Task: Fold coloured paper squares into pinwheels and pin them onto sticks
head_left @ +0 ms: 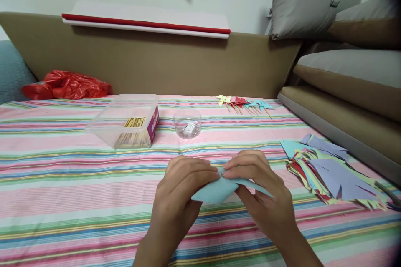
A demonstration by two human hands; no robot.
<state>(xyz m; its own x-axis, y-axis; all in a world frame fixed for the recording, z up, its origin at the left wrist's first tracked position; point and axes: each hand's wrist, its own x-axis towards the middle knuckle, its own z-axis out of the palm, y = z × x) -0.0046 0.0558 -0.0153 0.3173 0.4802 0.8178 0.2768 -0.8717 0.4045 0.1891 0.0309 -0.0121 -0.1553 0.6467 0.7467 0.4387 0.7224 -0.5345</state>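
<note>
Both my hands meet over a striped cloth (62, 183), pinching a light blue cut paper square (216, 190) between them. My left hand (181, 194) has its fingers curled down onto the paper's centre from the left. My right hand (260, 192) presses its fingertips onto the same spot from the right, thumb under the paper. The folded corners gathered at the centre are hidden under my fingertips.
A clear plastic box (125, 119) of thin wooden sticks and a small round clear tub (187, 123) stand behind my hands. Finished paper pinwheels (244, 103) lie at the back. A stack of cut coloured paper (332, 171) lies right. A red plastic bag (67, 84) sits far left.
</note>
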